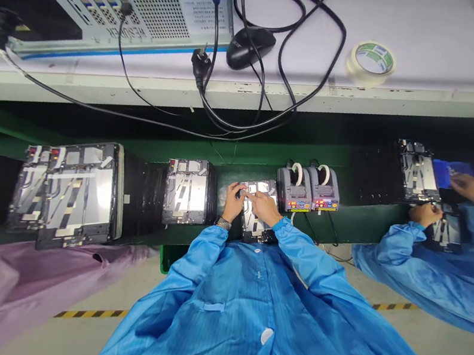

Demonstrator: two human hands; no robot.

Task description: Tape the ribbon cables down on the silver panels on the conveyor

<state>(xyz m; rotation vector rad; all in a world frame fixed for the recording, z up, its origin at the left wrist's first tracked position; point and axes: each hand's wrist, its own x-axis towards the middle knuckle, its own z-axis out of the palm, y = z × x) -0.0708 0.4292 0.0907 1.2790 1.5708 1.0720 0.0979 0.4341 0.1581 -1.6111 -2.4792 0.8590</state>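
In front of my body lies an opened tablet-like device (pixel 254 227), with silver plates and dark strips inside a black frame. My left hand (pixel 233 204) is at its upper left edge, fingers bent and pinched around a small dark piece (pixel 240 192) whose kind I cannot make out. My right hand (pixel 265 208) reaches over the device from the right. Its thumb and fingertips come together close to the left fingertips; whatever they hold is too small to name.
Two tape dispensers (pixel 307 190) stand to the right. Stacked opened devices (pixel 187 192) sit left of me, with larger stacks (pixel 78 193) farther left. A co-worker's hands (pixel 425 214) work at the far right. Above, a shelf holds a computer case (pixel 155 12), cables, mouse (pixel 250 47) and tape roll (pixel 371 62).
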